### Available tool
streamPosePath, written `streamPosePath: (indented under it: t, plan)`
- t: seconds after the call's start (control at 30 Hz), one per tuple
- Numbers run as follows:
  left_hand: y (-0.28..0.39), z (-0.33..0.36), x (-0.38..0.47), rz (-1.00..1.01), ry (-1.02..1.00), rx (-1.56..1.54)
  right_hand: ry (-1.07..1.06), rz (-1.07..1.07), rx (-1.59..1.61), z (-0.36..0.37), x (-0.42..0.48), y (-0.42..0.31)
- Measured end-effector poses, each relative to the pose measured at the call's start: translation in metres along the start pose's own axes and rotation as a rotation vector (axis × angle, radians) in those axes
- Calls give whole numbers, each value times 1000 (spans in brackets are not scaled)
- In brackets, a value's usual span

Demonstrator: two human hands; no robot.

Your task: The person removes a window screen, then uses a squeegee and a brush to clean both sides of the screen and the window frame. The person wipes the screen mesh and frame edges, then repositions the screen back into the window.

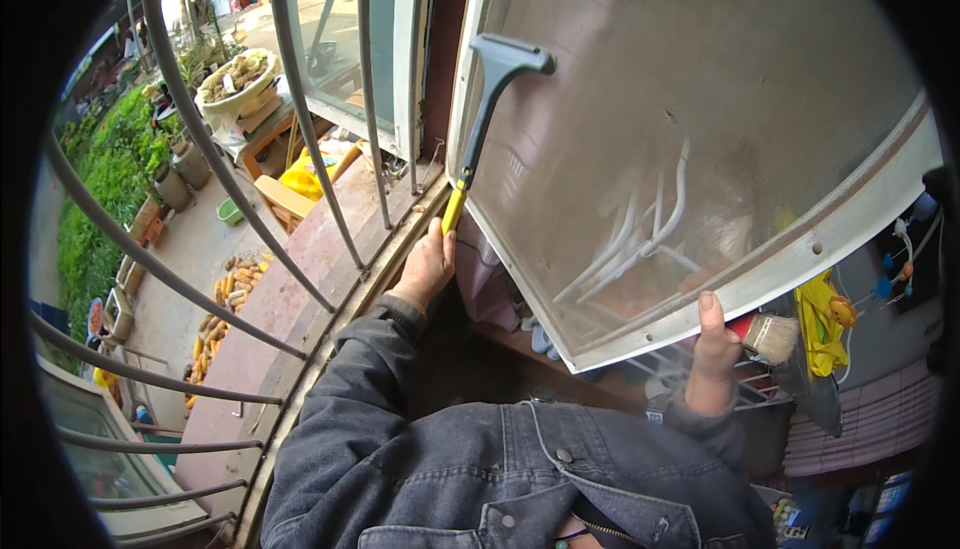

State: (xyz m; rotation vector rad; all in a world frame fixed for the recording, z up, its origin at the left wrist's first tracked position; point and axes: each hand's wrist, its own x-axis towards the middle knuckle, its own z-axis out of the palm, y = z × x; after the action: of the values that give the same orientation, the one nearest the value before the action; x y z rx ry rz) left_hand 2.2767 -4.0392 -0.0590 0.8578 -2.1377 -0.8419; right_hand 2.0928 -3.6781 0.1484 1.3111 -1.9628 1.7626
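My left hand (425, 268) grips the yellow handle of a long grey-headed scraper or squeegee (487, 110). Its wide head is raised in front of the mesh of a white-framed window screen (637, 84); whether it touches the mesh I cannot tell. The screen stands swung inward at an angle. My right hand (716, 346) holds the screen's lower frame (649, 337), thumb over the edge. In the same hand is a flat paintbrush (772, 335) with a red handle and pale bristles pointing right. Most of those fingers are hidden behind the frame.
Grey metal bars (217, 166) stand outside the window sill track (375, 260). Beyond them are an outer ledge (300, 249), corn cobs (217, 316), potted plants and an open glass sash (345, 39). A yellow ribbon-like item (821, 324) hangs at the right, near a pink pleated cloth (862, 421).
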Motion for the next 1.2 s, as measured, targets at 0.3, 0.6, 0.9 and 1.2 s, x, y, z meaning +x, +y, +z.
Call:
streamPosePath:
  t: [0.3,0.6,0.9,1.2]
  plan:
    - [-94,42,-152,-333,-218,-4,66,29,115,3,1,-4]
    - [-50,-42,-160,-43,-43,-78,99,1,61,4,6,0]
    - [130,-72,-2,509,125,-140,147,56,149,13,6,-9]
    - [-1,13,-110,201,-193,-25,48,65,112,12,5,-21]
